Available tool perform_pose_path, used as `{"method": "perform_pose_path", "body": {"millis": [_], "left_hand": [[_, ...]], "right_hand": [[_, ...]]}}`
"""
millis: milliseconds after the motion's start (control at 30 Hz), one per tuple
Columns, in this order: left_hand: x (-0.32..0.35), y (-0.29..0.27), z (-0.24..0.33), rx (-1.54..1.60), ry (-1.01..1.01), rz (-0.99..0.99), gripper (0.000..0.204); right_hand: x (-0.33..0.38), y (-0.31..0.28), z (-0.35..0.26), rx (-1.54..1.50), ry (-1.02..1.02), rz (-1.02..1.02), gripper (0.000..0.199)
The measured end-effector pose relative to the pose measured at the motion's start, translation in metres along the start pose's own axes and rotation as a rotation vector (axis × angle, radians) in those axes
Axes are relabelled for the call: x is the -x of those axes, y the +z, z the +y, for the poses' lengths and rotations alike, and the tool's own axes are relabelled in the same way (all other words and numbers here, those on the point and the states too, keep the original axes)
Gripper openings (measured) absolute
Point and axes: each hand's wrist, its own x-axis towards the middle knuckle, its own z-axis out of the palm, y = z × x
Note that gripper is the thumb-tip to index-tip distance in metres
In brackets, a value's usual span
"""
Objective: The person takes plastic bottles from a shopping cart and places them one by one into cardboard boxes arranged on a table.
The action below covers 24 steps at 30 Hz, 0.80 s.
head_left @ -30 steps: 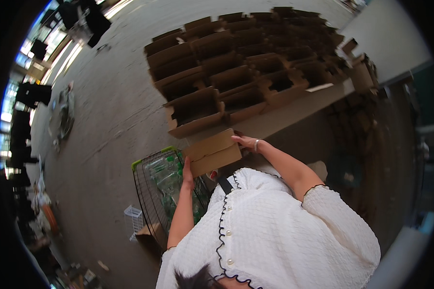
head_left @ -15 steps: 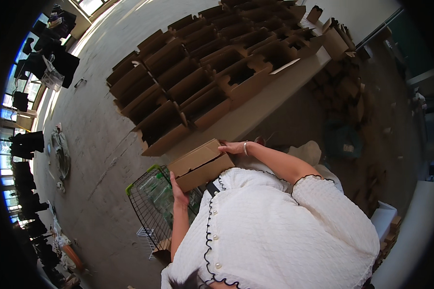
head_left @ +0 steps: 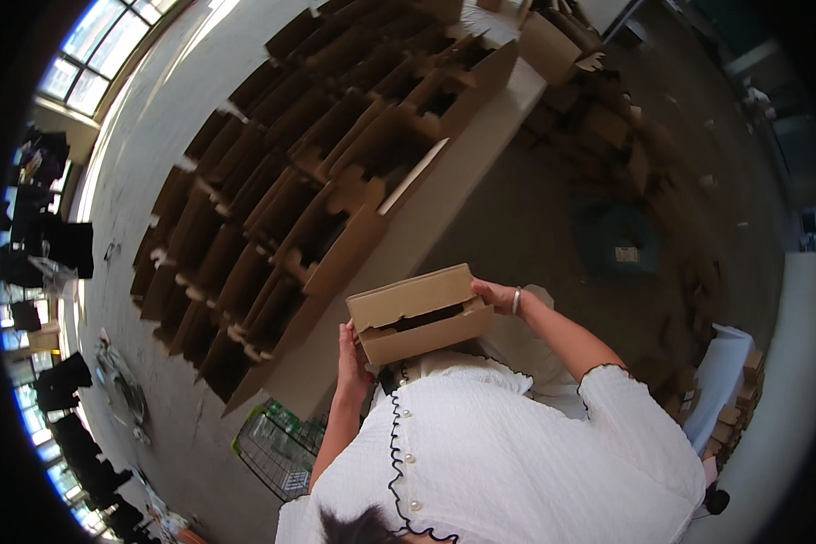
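Observation:
A brown cardboard box (head_left: 426,337) is held in front of my chest, with a dark gap along its top between the flap and the front wall. My left hand (head_left: 352,356) presses against its left end, and my right hand (head_left: 500,295) grips the upper right corner. A bracelet circles my right wrist. Just beyond the box stands a long pale table (head_left: 435,213). Rows of open-topped cardboard boxes (head_left: 290,195) stand packed together on it.
Below the table's near left end is a black wire basket (head_left: 267,458) with clear green-tinted items inside. A teal container (head_left: 616,245) and a heap of cardboard boxes (head_left: 603,127) lie to the right. Dark items (head_left: 59,381) line the windows at far left.
My view and body have turned to the right. The box is now held more to the right, its gap showing wider, and the wire basket is lower and partly out from beside my left arm.

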Motion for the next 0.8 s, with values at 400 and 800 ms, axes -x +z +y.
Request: {"method": "perform_pose_path", "body": {"millis": [400,800], "left_hand": [[-0.121,0.169,0.057,-0.371,-0.088,-0.557,0.099],[-0.153,0.247,0.187,-0.278,-0.144,-0.974,0.143]], "right_hand": [[0.159,-0.047,0.001,-0.451,-0.341,0.393,0.116],[0.149,-0.06,-0.132,-0.332,-0.483,0.501,0.131]]}}
